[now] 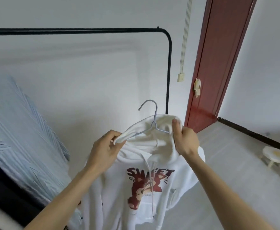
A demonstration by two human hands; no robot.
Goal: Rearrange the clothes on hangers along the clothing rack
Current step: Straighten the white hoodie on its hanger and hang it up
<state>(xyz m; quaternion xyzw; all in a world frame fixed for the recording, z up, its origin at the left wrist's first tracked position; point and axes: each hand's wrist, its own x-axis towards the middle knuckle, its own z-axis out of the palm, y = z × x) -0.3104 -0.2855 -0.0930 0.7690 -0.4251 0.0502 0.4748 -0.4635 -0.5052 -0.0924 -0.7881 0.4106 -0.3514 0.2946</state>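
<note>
A white hoodie (167,193) with a dark red "SWEET" print hangs on a pale blue wire hanger (154,121), held well below the black clothing rack (169,67). My left hand (103,151) pinches the left edge of the hood. On the other side, my right hand (185,138) grips the hood's right edge. The hanger's hook points up, free of the rail. A light blue striped shirt (15,127) hangs at the left, with a dark garment (6,195) below it.
The rack's top rail runs from the left edge to its curved right corner, bare along the visible stretch. A dark red door (219,63) stands at the right beside a wall socket (180,77). A small white stool (274,156) sits on the floor at the far right.
</note>
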